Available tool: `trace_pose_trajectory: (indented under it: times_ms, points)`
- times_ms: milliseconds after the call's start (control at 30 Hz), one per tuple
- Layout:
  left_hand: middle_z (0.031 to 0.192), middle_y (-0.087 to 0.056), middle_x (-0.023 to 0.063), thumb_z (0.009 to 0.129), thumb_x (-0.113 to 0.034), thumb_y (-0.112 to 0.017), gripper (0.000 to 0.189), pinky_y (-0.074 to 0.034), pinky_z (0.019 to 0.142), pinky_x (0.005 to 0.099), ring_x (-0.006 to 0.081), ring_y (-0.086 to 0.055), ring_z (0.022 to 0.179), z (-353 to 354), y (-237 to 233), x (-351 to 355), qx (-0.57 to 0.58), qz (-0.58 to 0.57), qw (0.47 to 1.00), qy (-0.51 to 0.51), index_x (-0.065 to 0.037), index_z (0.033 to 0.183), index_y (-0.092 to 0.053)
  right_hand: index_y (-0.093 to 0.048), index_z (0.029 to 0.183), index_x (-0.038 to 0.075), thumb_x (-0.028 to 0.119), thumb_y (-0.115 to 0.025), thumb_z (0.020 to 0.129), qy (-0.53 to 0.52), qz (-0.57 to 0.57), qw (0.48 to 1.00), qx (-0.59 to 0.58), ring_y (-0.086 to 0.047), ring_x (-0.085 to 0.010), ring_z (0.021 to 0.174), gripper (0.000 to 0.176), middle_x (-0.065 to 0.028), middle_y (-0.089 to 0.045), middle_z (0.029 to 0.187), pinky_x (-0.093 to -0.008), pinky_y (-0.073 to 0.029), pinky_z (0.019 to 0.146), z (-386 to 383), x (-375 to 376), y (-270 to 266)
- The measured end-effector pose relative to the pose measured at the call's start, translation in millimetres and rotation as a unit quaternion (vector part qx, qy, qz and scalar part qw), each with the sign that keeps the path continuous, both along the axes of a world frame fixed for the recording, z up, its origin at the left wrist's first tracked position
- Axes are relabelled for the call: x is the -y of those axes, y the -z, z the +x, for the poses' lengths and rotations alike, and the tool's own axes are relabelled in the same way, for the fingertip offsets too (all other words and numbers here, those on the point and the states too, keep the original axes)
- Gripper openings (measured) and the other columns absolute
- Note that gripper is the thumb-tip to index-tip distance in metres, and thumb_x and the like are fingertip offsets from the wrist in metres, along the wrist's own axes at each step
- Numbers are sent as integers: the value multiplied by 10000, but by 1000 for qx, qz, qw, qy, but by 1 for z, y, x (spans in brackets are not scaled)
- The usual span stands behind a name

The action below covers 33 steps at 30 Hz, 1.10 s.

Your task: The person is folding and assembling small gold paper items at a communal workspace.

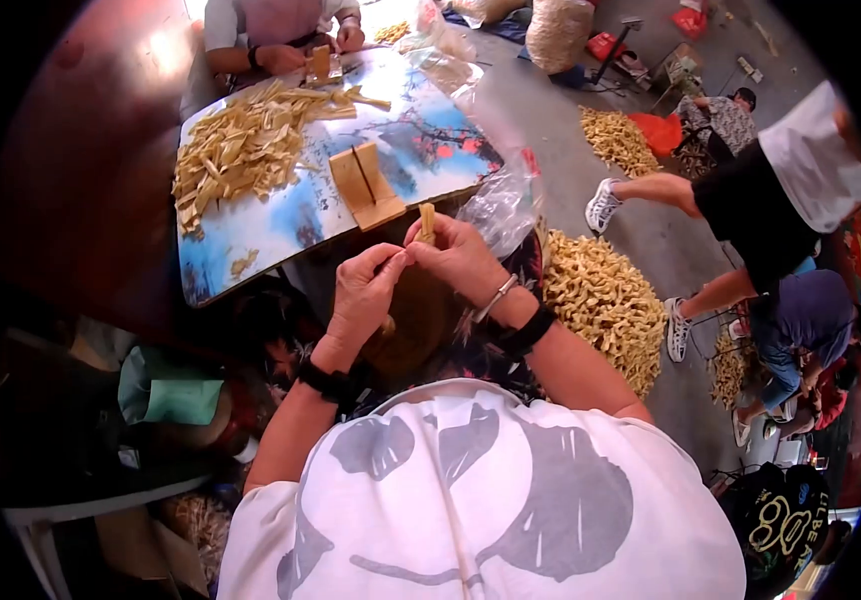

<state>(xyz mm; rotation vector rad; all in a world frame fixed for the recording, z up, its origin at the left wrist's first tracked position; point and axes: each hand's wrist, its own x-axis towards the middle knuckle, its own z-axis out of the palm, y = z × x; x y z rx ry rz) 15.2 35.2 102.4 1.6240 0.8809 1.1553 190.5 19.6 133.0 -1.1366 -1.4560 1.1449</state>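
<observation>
My right hand (pixel 455 262) is closed around a small pale-yellow bundle of strips (pixel 427 222), which stands upright above the fingers. Beside it, my left hand (pixel 362 290) is pinched, its fingertips meeting those of the right hand; what lies between them is too small to make out. Just beyond my hands, at the table's near edge, stands an angled wooden holder (pixel 362 186) with a dark slot. A heap of loose pale-yellow strips (pixel 240 150) lies on the painted tabletop (pixel 300 225), to the left of the holder.
Across the table, a person's hands (pixel 285 58) are at a similar wooden block (pixel 324 66). Clear plastic (pixel 500 212) hangs by the table's right corner. A large pile of yellow pieces (pixel 600 300) lies on the floor at right, where a person (pixel 750 205) is walking.
</observation>
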Motion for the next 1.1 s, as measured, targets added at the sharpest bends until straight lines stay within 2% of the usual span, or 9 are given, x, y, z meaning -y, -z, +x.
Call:
trace_pose_trajectory:
  times_ms: [133,233,433,533,667,833,933,967,1100]
  points:
    - [665,-616,29,924,-132,-626,149,-435,569,241,69,-536,624,-15,-3,3,-43,-20,999,9,0,895,-689,-624,964,95,188,-654,922,-1,-64,998,-6,-471,-7,615,107,71,-558,743,-165,-364,531,9,0,-6]
    - [677,-474,-86,960,-133,-596,173,-292,513,183,9,-387,594,-18,-2,3,-43,-36,998,29,-12,873,-683,-625,968,92,219,-656,930,-5,-121,992,-44,-464,-17,604,136,66,-542,728,-162,-360,535,8,2,-8]
    - [644,-422,-105,989,-199,-558,221,-254,477,186,-7,-336,543,-15,-12,4,-48,-132,988,57,-42,867,-654,-622,968,75,234,-665,932,-26,-84,995,-43,-468,-19,624,168,59,-545,734,-170,-358,525,8,-9,3]
    - [631,-383,-111,998,-223,-548,224,-232,462,186,-1,-299,522,-12,-15,5,56,-276,955,91,-52,877,-628,-643,948,57,239,-695,903,-12,-28,999,-32,-533,-27,637,195,24,-612,749,-192,-437,559,2,-12,9]
    - [632,-373,-109,998,-226,-550,220,-220,457,180,4,-285,518,-12,-11,8,109,-309,939,108,-55,880,-620,-636,901,55,235,-701,895,37,-64,995,-61,-530,-26,623,191,30,-604,716,-193,-426,540,-5,-16,14]
    - [625,-382,-108,996,-214,-549,215,-235,462,180,4,-299,520,-19,-18,2,57,-290,952,83,-50,882,-628,-629,859,69,240,-705,891,42,-132,986,-89,-501,-22,581,190,44,-577,673,-182,-388,502,-7,-22,12]
    - [628,-439,-108,986,-193,-563,206,-271,469,185,8,-355,528,-21,-21,-20,-65,-162,984,44,-41,886,-659,-642,892,67,236,-659,929,27,-105,990,-94,-495,-24,567,173,47,-568,659,-183,-388,497,-8,-38,5]
    - [625,-515,-64,962,-160,-590,179,-354,486,212,33,-452,550,-22,-17,-33,-120,-24,993,6,-16,901,-677,-644,899,63,235,-648,937,21,-98,990,-99,-500,-27,567,176,44,-572,660,-187,-394,498,-7,-45,5]
    - [615,-570,65,921,-141,-628,152,-447,547,281,121,-541,563,-24,-23,-78,-203,96,971,-82,5,914,-669,-640,967,43,232,-580,989,77,31,996,28,-530,-31,572,199,16,-612,690,-197,-439,526,-8,-83,0]
